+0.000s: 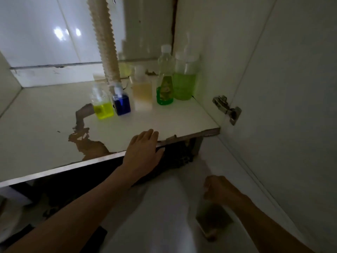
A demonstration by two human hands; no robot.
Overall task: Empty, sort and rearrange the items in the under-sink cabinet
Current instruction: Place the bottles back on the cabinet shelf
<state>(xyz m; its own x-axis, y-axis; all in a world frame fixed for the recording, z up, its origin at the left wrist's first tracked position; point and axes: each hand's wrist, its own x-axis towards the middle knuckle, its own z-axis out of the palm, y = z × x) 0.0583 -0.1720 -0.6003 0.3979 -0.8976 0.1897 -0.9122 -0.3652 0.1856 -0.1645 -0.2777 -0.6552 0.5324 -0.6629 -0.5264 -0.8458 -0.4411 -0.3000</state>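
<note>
Five bottles stand at the back right of the cabinet floor [45,125]: a small yellow bottle [103,109], a small blue bottle [121,105], a pale beige bottle [142,92], a slim green bottle [165,88] and a wide green bottle [184,84] in the corner. My left hand [142,154] rests flat on the floor's front edge, fingers straight, holding nothing. My right hand [218,189] is low at the right, outside the cabinet, fingers curled over the top of a blurred bottle with brownish liquid [213,224].
A ribbed drain hose [105,42] comes down just behind the yellow and blue bottles. The floor's coating is peeled and brown [85,143] near the front edge. A metal hinge [227,108] sits on the right wall, and the open door [291,106] stands at the right.
</note>
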